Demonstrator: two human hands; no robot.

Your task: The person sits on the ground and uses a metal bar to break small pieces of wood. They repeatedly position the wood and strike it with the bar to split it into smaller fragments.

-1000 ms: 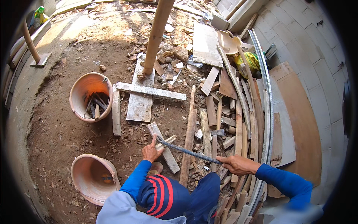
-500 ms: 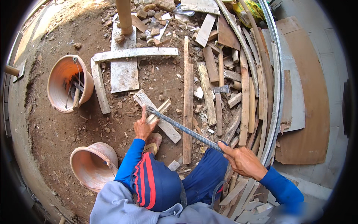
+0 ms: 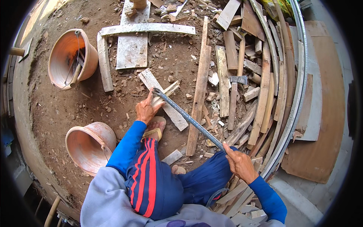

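Observation:
A ribbed steel pry bar (image 3: pixel 189 119) with a forked tip slants across the middle. My right hand (image 3: pixel 241 163) is closed around its lower right end, above my knee. My left hand (image 3: pixel 146 109) grips a few split wood strips (image 3: pixel 170 92) between thumb and fingers, with its index finger beside the bar's tip. The tip lies over the strips. Beneath them, a whitish board (image 3: pixel 174 116) rests slantwise on the dirt, just ahead of my sandalled foot (image 3: pixel 155 128). Exactly where the tip touches the wood is hard to make out.
Two orange buckets (image 3: pixel 90 62) (image 3: pixel 102 133) stand at left, the far one holding tools. A hatchet (image 3: pixel 238 80) lies among piled timber at right. A long plank (image 3: pixel 199 102) lies ahead, with a white crosspiece (image 3: pixel 151 28) farther off. A curved metal rail (image 3: pixel 298 98) borders the pile.
The view has shifted, so the ground things sit higher. My left index finger has come down against the bar's tip. Both hands keep their holds.

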